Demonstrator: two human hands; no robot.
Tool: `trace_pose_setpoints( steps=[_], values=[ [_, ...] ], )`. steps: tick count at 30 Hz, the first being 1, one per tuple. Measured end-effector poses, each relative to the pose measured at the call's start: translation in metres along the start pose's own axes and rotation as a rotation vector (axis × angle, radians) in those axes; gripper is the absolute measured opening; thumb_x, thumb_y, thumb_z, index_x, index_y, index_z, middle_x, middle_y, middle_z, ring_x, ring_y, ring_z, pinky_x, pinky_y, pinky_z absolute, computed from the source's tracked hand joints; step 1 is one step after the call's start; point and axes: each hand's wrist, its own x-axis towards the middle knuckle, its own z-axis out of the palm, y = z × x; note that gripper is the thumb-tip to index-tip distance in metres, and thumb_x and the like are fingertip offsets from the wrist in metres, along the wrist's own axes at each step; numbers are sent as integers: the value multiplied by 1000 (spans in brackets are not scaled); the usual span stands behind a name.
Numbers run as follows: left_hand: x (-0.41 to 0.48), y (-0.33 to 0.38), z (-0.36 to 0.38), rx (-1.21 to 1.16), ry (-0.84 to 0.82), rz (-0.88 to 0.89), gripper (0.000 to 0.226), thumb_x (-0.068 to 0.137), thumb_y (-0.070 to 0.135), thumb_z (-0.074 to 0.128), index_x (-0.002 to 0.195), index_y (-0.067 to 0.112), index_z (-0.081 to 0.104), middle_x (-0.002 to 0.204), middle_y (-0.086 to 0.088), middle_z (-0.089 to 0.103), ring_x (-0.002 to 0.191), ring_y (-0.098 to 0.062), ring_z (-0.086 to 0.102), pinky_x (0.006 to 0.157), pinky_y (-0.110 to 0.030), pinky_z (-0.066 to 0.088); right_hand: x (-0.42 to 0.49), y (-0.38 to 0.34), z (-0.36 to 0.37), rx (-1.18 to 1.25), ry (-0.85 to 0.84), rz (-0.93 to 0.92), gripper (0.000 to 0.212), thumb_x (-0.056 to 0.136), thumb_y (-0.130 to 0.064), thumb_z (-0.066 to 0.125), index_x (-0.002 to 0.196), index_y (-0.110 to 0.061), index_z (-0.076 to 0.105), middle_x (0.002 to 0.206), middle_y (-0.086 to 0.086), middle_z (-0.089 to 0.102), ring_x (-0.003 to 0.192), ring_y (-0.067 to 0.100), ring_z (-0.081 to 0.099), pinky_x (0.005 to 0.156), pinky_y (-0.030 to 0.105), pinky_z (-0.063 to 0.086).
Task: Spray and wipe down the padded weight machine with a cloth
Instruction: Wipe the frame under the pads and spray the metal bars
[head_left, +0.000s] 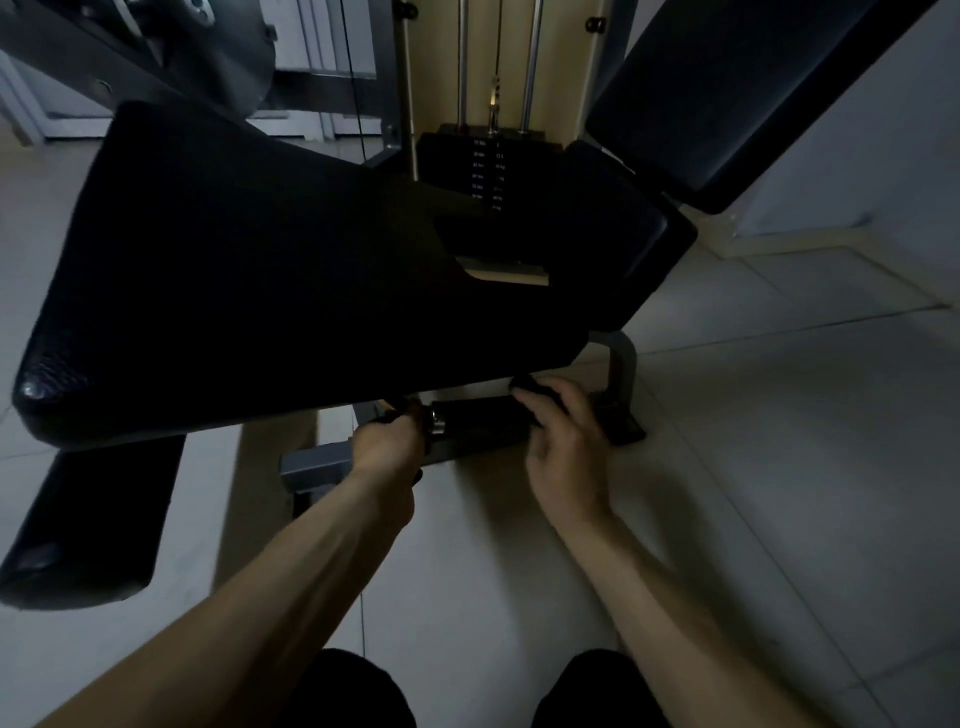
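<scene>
Nearest, a pair of knees in dark trousers (358, 691) sits at the bottom edge, and two bare forearms reach forward over the pale tiled floor (779, 467). The left hand (387, 441) is closed in a fist round a dark object (397, 410) that shows just above and below the knuckles. What that object is cannot be told in the dim light.

Just to its right, a chrome collar (435, 421) caps one end of a black foam roller (480, 421). The roller is a short horizontal cylinder set low on the padded weight machine (622, 364), which stands on the floor directly in front of the person. The right hand (566, 436) grips the roller's other end, fingers curled over the top and thumb on the near side. Under the fingertips lies a dark lump (530, 385) that may be cloth, though I cannot tell. A grey steel base bar (317, 462) lies on the floor beside the left wrist.

Above the hands, a large black wedge-shaped seat pad (260, 270) fills the middle, its textured corner catching light at the left. A second black flat pad (88, 519) sits lower at the left edge.

Beyond these stands a black weight stack with white numerals (488, 171), with chrome guide rods (462, 62) rising from it. A long black backrest pad (753, 93) slants across the upper right.
</scene>
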Motion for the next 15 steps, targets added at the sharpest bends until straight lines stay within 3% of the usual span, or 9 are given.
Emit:
trace_pose_setpoints(
  steps=[2,4,6,9,13,15],
  values=[
    [-2,-1,1,-12,17,22,20,104,21,58,114,4,57,95,-12,58,83,-24,52,64,-32,42,-5,-39,30,73,-68,-118,49,87,4,55,131,-13,68,140,9,54,130,25,54,112,25,46],
    [-6,0,1,-28,34,34,11,102,11,56,108,2,57,90,-12,60,83,-25,57,73,-37,46,-7,-64,51,109,-101,-227,40,92,-7,55,130,-11,67,139,11,56,129,31,57,104,38,55],
    [-6,2,1,-8,40,29,10,102,11,57,109,3,58,90,-12,61,86,-26,55,72,-36,46,-1,-58,49,98,-91,-260,35,93,-5,58,126,-10,69,136,12,59,126,33,60,100,42,57],
    [-5,3,1,-3,23,12,18,104,23,57,114,7,57,96,-12,56,84,-24,48,61,-29,38,6,-18,19,-23,-108,-219,35,92,1,55,120,-9,74,132,11,62,118,34,63,100,43,57],
    [-6,3,7,-10,28,-12,19,106,24,53,117,9,53,95,-9,54,81,-19,48,63,-27,38,42,15,-15,-159,-131,108,41,88,5,55,119,-14,73,131,6,59,119,31,59,98,48,54],
    [-8,5,10,-4,26,-10,18,106,21,52,119,8,53,93,-8,56,78,-17,48,62,-27,39,43,-14,-7,-141,-161,51,37,89,2,59,119,-17,71,130,4,57,119,29,58,99,43,54]
  ],
)
